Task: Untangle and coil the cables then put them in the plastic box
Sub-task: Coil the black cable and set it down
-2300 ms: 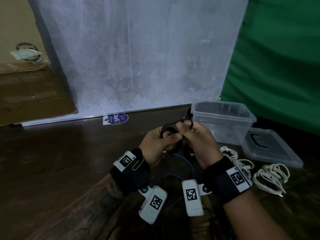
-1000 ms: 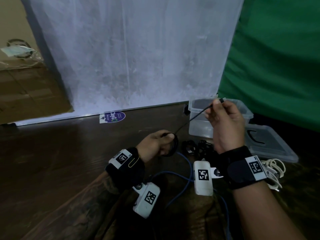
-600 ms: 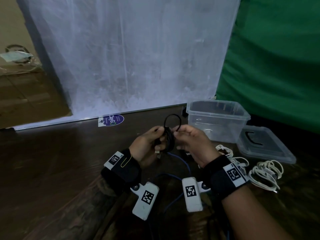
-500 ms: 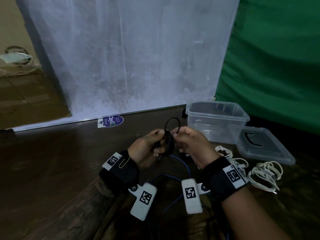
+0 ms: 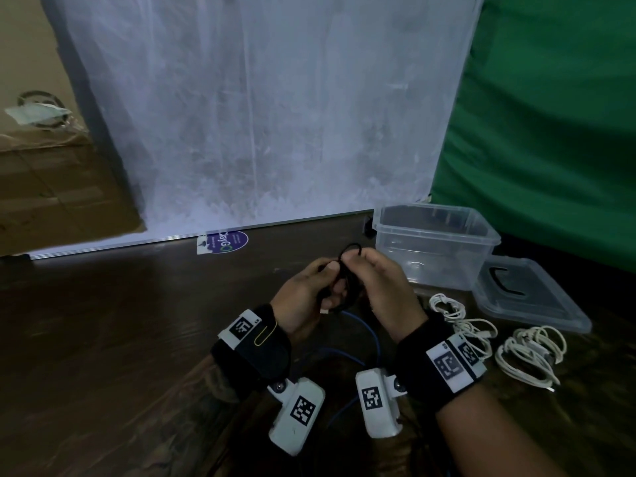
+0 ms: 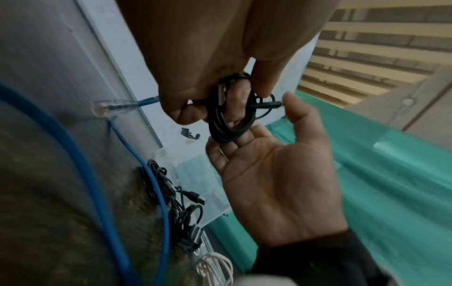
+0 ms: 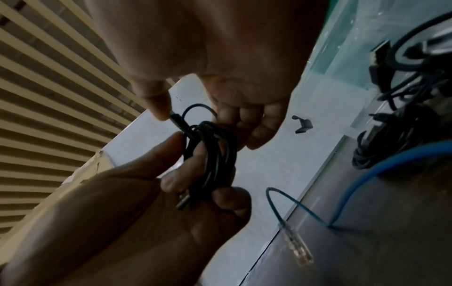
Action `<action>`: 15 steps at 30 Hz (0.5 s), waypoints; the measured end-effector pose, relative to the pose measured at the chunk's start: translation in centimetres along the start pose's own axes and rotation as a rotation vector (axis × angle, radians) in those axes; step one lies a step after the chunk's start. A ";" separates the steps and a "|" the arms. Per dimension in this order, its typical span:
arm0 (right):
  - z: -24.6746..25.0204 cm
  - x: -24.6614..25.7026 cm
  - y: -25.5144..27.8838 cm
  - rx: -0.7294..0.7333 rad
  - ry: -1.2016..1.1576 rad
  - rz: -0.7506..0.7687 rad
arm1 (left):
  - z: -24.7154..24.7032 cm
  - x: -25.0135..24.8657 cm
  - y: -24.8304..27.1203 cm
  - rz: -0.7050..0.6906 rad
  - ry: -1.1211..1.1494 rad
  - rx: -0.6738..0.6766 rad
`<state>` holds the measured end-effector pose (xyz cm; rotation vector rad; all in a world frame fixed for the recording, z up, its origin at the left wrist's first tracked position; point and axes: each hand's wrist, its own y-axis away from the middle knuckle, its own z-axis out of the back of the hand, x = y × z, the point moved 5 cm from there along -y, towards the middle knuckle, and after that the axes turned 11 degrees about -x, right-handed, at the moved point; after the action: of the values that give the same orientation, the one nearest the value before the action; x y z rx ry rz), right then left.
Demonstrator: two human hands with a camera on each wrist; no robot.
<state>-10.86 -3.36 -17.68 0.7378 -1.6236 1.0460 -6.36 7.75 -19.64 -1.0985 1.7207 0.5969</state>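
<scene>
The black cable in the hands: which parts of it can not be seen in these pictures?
- Head view: most of the black cable sits behind the left hand and right hand.
- Right wrist view: fingers cover the coil's top.
- Left wrist view: the plug's type is too blurred to tell.

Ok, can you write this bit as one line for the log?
step: coiling | left hand: grips black cable coil | right hand: pinches its end | plastic box: no cable visible inside
</scene>
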 end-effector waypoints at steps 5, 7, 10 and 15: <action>1.9 0.5 -0.9 -0.152 0.204 0.210 | -0.2 0.3 0.1 0.005 -0.008 0.024; 2.3 0.6 -1.2 -0.201 0.131 0.227 | -0.4 0.5 0.1 -0.038 -0.018 0.069; 1.9 0.9 -0.9 -0.228 0.051 0.254 | -0.1 0.3 -0.1 -0.124 -0.114 0.033; 0.4 -1.1 -0.8 0.027 -0.354 -0.219 | 0.8 -0.5 -0.5 -0.210 -0.147 -0.039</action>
<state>-10.06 -4.13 -18.59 1.1421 -1.7777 0.8119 -5.52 8.36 -19.46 -1.2147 1.4521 0.5659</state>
